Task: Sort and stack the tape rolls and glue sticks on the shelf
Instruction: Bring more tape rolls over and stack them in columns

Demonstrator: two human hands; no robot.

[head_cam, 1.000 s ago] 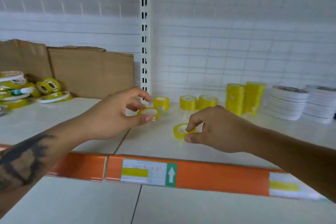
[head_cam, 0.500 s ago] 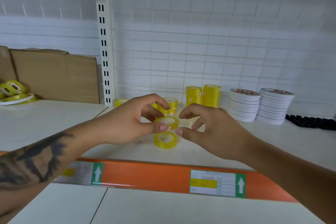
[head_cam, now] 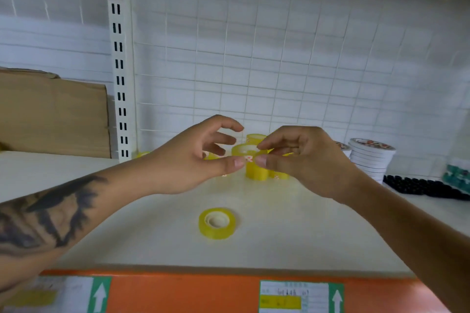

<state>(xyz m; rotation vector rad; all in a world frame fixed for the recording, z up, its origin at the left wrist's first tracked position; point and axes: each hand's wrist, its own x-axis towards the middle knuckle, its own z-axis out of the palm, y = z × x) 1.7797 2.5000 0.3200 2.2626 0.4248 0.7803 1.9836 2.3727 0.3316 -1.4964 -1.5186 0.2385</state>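
white wire-grid backing runs behind a pale shelf [head_cam: 292, 231], with a slotted upright post [head_cam: 119, 71] on the left and a slab of brown cardboard [head_cam: 53, 114] leaning against the wall past it. along the front edge there's an orange price strip [head_cam: 183, 292] with labels and green arrow tags on it.

both hands are up over the middle of the shelf. the right hand [head_cam: 305, 162] pinches a small yellow tape roll [head_cam: 245, 151] between thumb and forefinger, holding it right on top of a short stack of yellow rolls [head_cam: 256, 173]. can't quite tell if the roll is already sitting on the stack or a hair above it. the left hand [head_cam: 193, 160] is on the other side of that roll, thumb tip touching its near edge, the other fingers spread and loosely curved in the air above, not wrapped around anything. left forearm has a dark tattoo.

another yellow tape roll [head_cam: 217, 223] lies flat by itself nearer the front of the shelf, well apart from the stack and from both hands. more yellow rolls peek out behind the hands, mostly hidden.

off to the right there's a stack of white flat tape rolls [head_cam: 372, 160] by the back wall, then a row of small black things [head_cam: 422, 187] i can't make out, and something teal and blurry [head_cam: 456, 175] at the far right edge.
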